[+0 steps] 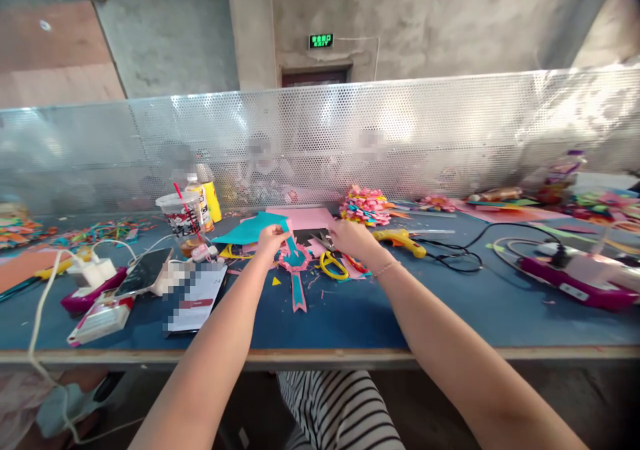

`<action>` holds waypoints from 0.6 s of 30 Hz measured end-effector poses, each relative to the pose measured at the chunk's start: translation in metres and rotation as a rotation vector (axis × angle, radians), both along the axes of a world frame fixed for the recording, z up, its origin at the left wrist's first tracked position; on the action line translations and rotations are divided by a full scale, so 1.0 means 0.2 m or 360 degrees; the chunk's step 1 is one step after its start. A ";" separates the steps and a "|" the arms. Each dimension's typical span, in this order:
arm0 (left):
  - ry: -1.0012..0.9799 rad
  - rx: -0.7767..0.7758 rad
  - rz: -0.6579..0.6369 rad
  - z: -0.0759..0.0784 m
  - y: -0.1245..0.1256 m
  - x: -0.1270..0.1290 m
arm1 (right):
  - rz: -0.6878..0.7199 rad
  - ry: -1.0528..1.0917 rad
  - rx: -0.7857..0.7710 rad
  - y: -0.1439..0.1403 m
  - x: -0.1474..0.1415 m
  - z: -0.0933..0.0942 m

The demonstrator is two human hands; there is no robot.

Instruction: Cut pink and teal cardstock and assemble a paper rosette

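Observation:
My left hand (273, 238) pinches a teal paper strip (289, 231) with pink edging. Just below it on the blue table lies a pink and teal paper rosette (295, 258) with a notched tail (299, 293) pointing toward me. My right hand (353, 238) is closed near the blades of a pair of scissors; whatever its fingers hold is hidden. Beside that hand are yellow-handled scissors (334, 267) and a red handle (356, 264). Behind both hands lie a teal paper sheet (245, 229) and a pink sheet (305, 219).
A yellow glue gun (400, 240) with a black cord lies to the right, near a stack of paper flowers (365, 205). On the left stand a drink cup (183, 220), bottles, a phone (197, 297) and a purple power strip. A perforated metal screen (425, 143) borders the table's far side.

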State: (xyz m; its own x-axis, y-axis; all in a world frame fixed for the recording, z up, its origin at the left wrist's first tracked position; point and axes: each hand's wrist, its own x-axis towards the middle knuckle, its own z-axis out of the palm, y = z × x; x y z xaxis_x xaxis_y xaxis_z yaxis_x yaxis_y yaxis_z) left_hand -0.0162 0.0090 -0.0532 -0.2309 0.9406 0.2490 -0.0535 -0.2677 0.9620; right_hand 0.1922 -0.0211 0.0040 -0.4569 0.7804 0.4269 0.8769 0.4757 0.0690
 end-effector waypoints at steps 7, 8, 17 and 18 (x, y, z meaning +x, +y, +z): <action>0.0376 0.0231 0.0080 0.01 -0.01 -0.01 | -0.0182 0.0161 -0.0577 0.24 0.17 -0.24; 0.0421 0.0242 0.0122 0.00 -0.01 -0.01 | -0.0181 0.0084 -0.0599 0.23 0.15 -0.24; 0.0487 0.0214 0.0227 -0.03 0.00 -0.01 | -0.0223 -0.0088 -0.0531 0.17 0.06 -0.23; 0.0464 0.0206 0.0220 -0.04 0.00 -0.01 | -0.0240 -0.0064 -0.0555 0.17 0.07 -0.23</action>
State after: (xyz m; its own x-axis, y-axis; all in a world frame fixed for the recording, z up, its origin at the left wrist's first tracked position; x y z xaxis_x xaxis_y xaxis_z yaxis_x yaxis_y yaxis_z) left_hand -0.0187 0.0091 -0.0606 -0.2555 0.8617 0.4384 0.2638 -0.3741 0.8890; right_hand 0.2060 0.0125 -0.0425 -0.3366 0.9355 0.1076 0.9388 0.3423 -0.0385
